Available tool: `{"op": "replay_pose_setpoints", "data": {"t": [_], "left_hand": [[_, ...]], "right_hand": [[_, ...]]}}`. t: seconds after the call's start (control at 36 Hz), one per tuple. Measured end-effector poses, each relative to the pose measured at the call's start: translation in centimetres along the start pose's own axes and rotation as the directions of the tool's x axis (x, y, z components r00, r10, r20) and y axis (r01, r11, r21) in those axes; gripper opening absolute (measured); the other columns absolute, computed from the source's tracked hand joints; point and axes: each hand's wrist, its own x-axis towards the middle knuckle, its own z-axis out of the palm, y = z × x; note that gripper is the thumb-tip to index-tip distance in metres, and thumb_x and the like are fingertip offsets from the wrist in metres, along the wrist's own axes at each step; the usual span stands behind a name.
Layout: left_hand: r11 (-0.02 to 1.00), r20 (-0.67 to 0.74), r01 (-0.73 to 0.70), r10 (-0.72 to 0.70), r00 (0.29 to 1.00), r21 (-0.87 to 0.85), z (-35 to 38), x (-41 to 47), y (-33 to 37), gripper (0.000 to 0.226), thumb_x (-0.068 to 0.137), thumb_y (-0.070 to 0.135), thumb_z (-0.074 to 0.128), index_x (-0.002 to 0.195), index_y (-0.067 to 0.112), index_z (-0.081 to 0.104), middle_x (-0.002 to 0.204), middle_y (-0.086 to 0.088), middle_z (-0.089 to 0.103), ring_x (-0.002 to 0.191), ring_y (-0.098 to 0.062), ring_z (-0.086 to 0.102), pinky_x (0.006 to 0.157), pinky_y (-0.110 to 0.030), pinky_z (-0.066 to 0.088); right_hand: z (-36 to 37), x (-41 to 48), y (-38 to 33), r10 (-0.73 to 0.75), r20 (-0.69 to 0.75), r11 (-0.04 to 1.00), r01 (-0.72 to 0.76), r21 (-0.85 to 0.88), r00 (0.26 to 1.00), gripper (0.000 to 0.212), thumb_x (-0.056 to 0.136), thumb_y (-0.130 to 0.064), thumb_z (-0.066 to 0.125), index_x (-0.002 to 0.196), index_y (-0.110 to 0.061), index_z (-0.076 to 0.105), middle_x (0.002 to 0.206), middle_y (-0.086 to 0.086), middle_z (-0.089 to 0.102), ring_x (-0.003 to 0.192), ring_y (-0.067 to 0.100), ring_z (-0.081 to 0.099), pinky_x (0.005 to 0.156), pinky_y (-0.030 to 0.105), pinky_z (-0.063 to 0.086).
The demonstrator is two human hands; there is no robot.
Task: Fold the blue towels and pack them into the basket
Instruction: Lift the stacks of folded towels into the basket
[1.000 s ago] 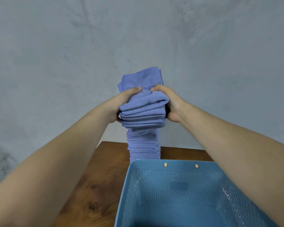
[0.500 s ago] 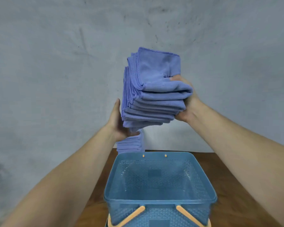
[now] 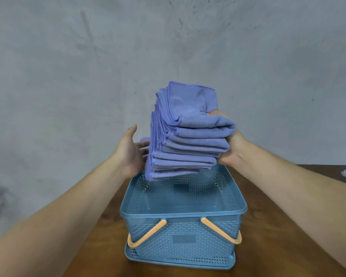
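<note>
While the right hand keeps a closed grip on the right side of the towels, with the fingers under the stack and the thumb side on top, the left hand has an open grip. Its palm faces the left side of the stack and the fingers are nearly straight; I cannot tell if they touch the cloth. The folded towels are in the air, a little tilted, above the back part of the basket, and the lowest corner is near its back rim. Nothing lies inside the blue basket. Its orange handles hang down on the front wall. It stands on the brown worktop.
</note>
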Motion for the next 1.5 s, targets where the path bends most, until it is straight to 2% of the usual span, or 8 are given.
{"op": "replay_pose_setpoints", "data": {"t": [0.11,0.25,0.39,0.64,0.92,1.11,1.36,1.5], "left_hand": [[0.990,0.038,0.136,-0.138,0.990,0.041,-0.8,0.6,-1.7,0.068,0.103,0.065,0.044,0.109,0.006,0.078,0.113,-0.018,0.078,0.106,-0.041,0.074,0.097,-0.062,0.058],[0.977,0.378,0.185,-0.133,0.916,-0.105,-0.1,-0.2,-2.5,0.090,0.103,0.072,0.037,0.147,-0.004,0.057,0.154,-0.035,0.049,0.134,-0.054,0.057,0.100,-0.067,0.055],[0.930,0.244,0.057,0.036,0.969,-0.363,-0.8,1.0,-0.4,0.103,0.095,0.085,0.038,0.159,0.005,0.043,0.152,-0.027,0.056,0.137,-0.050,0.057,0.110,-0.067,0.044],[0.994,0.012,0.081,-0.080,0.997,-0.072,-0.7,0.8,-1.9,0.078,0.095,0.074,0.055,0.135,0.007,0.062,0.108,-0.014,0.079,0.099,-0.036,0.079,0.080,-0.049,0.060],[0.911,0.003,0.272,-0.287,0.958,0.311,-2.4,-0.5,-3.1,0.101,0.083,0.089,0.058,0.146,0.010,0.063,0.135,-0.019,0.071,0.121,-0.040,0.071,0.114,-0.059,0.047],[0.898,-0.010,0.225,-0.239,0.971,0.377,-1.9,-0.2,-3.8,0.069,0.095,0.074,0.058,0.097,0.011,0.087,0.108,-0.019,0.080,0.086,-0.034,0.080,0.066,-0.036,0.063],[0.904,-0.131,0.109,-0.059,0.990,0.414,-3.0,0.7,-3.2,0.070,0.104,0.067,0.044,0.146,0.014,0.061,0.142,-0.013,0.068,0.127,-0.031,0.067,0.108,-0.047,0.051],[0.538,0.047,-0.195,0.277,0.960,0.820,-5.7,0.5,-3.9,0.079,0.083,0.073,0.060,0.155,0.043,0.044,0.154,0.015,0.056,0.140,-0.009,0.055,0.121,-0.045,0.040]], "right_hand": [[2.0,0.5,-1.6,-0.158,-0.050,0.987,0.159,0.012,0.986,0.035,0.088,-0.026,0.068,0.055,-0.017,0.065,0.055,-0.001,0.060,0.048,0.013,0.062,0.051,0.021,0.050],[2.3,0.4,-3.5,-0.116,0.123,0.992,0.109,0.060,0.986,0.041,0.051,-0.027,0.096,0.083,-0.016,0.073,0.087,0.008,0.064,0.079,0.027,0.063,0.075,0.038,0.047],[0.2,-0.2,-1.7,-0.049,0.090,0.998,0.046,0.031,0.995,0.020,0.078,-0.025,0.077,0.091,-0.010,0.077,0.094,0.014,0.073,0.089,0.030,0.072,0.083,0.039,0.058],[-2.0,-1.2,1.8,0.163,0.028,0.986,-0.161,-0.051,0.986,0.037,0.074,-0.025,0.085,0.104,-0.005,0.080,0.117,0.022,0.075,0.107,0.036,0.074,0.093,0.046,0.060],[-2.0,-1.7,6.5,0.470,-0.057,0.842,-0.467,-0.271,0.881,0.050,0.073,-0.030,0.083,0.118,-0.010,0.076,0.140,0.020,0.065,0.121,0.035,0.062,0.120,0.052,0.041],[-1.9,-0.7,9.4,0.537,-0.127,0.788,-0.549,-0.279,0.834,0.031,0.074,-0.033,0.077,0.099,-0.014,0.080,0.112,0.012,0.074,0.098,0.027,0.071,0.090,0.040,0.057],[-2.2,0.4,13.8,0.621,-0.304,0.588,-0.686,-0.429,0.723,0.048,0.091,-0.035,0.058,0.132,-0.015,0.071,0.126,0.012,0.073,0.121,0.030,0.066,0.109,0.044,0.048],[-1.7,0.3,14.9,0.727,-0.337,0.410,-0.772,-0.486,0.598,0.052,0.097,-0.032,0.054,0.140,-0.006,0.067,0.136,0.014,0.071,0.128,0.032,0.066,0.117,0.049,0.046]]}}
